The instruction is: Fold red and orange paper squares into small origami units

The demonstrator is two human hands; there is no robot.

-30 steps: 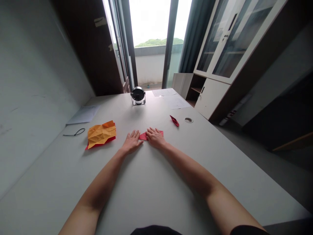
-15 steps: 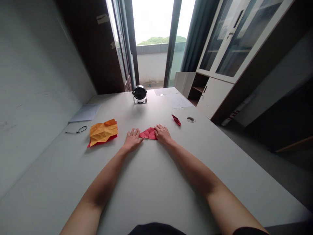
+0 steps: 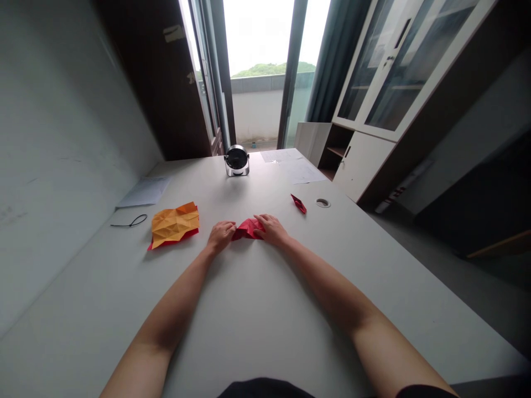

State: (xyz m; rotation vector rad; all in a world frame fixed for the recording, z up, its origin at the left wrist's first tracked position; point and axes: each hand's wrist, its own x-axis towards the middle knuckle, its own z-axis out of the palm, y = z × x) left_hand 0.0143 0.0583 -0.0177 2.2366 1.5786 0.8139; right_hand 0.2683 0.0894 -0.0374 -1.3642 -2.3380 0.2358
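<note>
Both hands closed in, red paper (image 3: 248, 229) lifted between fingers (image 3: 228, 226)

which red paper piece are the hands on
The red folded paper between left hand and right hand; the smaller red piece lies untouched farther right.

Two bare forearms lead to the left hand (image 3: 221, 234) and right hand (image 3: 271, 229), with a black garment (image 3: 259, 387) at bottom centre and a dark sleeve edge (image 3: 418, 391) lower right.
</note>
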